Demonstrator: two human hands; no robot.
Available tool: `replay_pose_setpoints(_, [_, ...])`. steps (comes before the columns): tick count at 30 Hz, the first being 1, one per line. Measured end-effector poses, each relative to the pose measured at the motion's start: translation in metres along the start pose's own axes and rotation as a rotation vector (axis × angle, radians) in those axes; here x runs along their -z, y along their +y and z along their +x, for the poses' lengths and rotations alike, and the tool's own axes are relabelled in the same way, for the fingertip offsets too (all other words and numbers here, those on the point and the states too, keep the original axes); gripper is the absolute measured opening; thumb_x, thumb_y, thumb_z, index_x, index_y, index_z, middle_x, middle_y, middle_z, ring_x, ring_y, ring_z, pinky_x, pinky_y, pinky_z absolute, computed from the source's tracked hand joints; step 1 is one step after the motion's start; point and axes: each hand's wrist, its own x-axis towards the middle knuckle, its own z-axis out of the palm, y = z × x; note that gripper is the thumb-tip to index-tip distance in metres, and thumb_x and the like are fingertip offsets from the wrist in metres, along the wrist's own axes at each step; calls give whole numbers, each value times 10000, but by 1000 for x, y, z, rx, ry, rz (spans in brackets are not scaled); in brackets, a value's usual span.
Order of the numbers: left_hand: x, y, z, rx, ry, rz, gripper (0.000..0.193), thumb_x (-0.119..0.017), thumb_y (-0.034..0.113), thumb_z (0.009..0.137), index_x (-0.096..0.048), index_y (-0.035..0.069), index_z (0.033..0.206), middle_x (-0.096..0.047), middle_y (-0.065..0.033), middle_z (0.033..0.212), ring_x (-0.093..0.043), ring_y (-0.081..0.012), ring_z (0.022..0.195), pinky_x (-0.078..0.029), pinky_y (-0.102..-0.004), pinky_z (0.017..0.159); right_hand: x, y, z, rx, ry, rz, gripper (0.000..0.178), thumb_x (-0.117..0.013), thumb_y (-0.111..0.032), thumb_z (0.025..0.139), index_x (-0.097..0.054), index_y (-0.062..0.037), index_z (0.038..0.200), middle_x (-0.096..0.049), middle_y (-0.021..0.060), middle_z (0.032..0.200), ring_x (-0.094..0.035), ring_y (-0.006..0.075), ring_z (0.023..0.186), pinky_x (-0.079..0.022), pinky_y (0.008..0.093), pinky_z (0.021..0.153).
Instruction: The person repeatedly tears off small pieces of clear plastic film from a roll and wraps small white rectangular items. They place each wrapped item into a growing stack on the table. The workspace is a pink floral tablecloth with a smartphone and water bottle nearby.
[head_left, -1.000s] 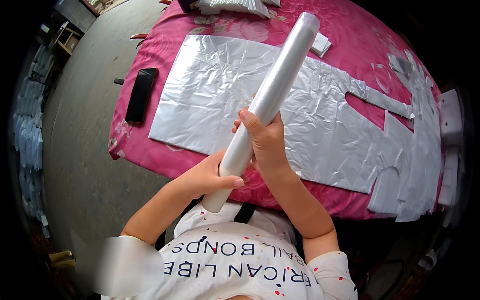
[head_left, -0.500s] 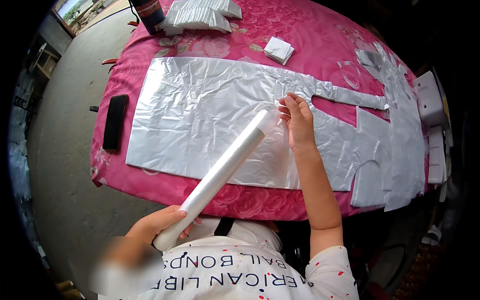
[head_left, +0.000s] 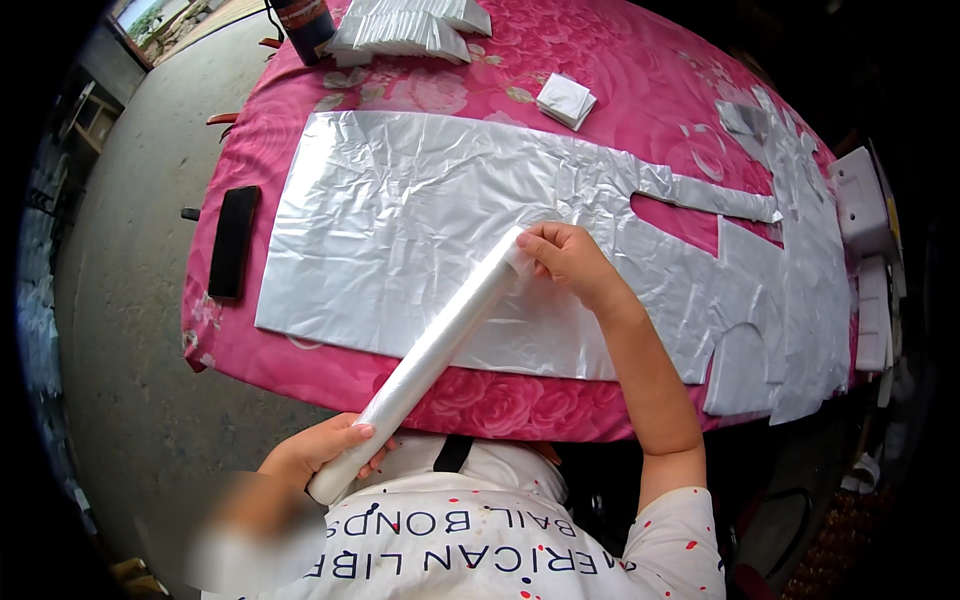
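Observation:
A long roll of clear plastic film (head_left: 425, 365) slants up from my lap over the table's near edge. Its lower end rests in my left hand (head_left: 332, 445), whose fingers wrap round it. At the upper end, my right hand (head_left: 560, 255) pinches the film at the roll's tip with thumb and fingers. Beneath the roll, a stack of white plastic bags (head_left: 370, 230) lies flat and creased. The bags have a long cut-out at their handle end, on the right.
A pink flowered cloth (head_left: 460, 405) covers the table. On it are a black phone (head_left: 233, 243), folded white packets (head_left: 400, 35), a small white stack (head_left: 566, 100) and a dark canister (head_left: 303, 28). White plastic boxes (head_left: 865, 205) stand along the right edge.
My right hand has moved left and down from above the bags onto the upper tip of the roll, bringing the loose film end with it. My left hand keeps its grip.

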Motion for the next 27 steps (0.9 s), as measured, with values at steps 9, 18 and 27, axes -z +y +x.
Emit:
replay_pose_setpoints(9, [-1,3,-3,70,4,-3,494,-695,408,722,-566,-9,952,-570,-80,720,-562,-147,594,-457,-257,586,6,2,-1,48,40,-105,163,-616,-169,849,-616,-17,791,-551,-15,638,-478,45,556,-388,207,504])
replay_pose_setpoints(18, [36,-8,-32,223,4,258,379,-666,159,767,-529,-6,1080,-592,-55,891,-572,-115,774,-490,-275,716,153,29,0,112,620,-395,194,-579,-156,863,-616,15,777,-547,-2,601,-486,60,527,-399,232,478])
replay_pose_setpoints(27, [16,90,-48,-42,71,1023,379,-750,183,661,-596,28,971,-635,-69,815,-608,-173,773,-475,-292,717,134,20,8,266,561,-361,195,-595,-173,860,-623,11,801,-540,-14,621,-469,51,551,-403,215,521])
